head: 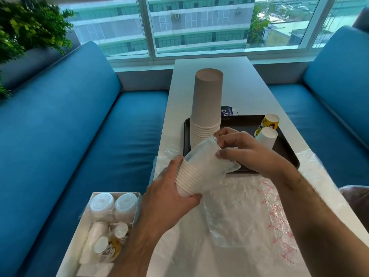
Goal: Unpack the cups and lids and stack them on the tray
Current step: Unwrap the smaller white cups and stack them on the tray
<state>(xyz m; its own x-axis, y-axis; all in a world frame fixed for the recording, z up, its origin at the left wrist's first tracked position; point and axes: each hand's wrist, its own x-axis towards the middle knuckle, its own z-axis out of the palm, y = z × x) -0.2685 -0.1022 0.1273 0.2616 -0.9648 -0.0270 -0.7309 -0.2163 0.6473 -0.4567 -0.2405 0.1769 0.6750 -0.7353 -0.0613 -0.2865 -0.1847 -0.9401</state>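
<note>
Sleeve of white paper cups, half inside a clear plastic wrapper, is held tilted above the near edge of the black tray. The left hand grips the bare rim end of the cups, and the right hand pinches the wrapper at the far end. On the tray stands a tall stack of brown cups, with a yellow cup and a white cup upside down on the right side. Under the hands a large plastic bag lies on the white bench. A box of wrapped lids sits at the bench's left corner.
</note>
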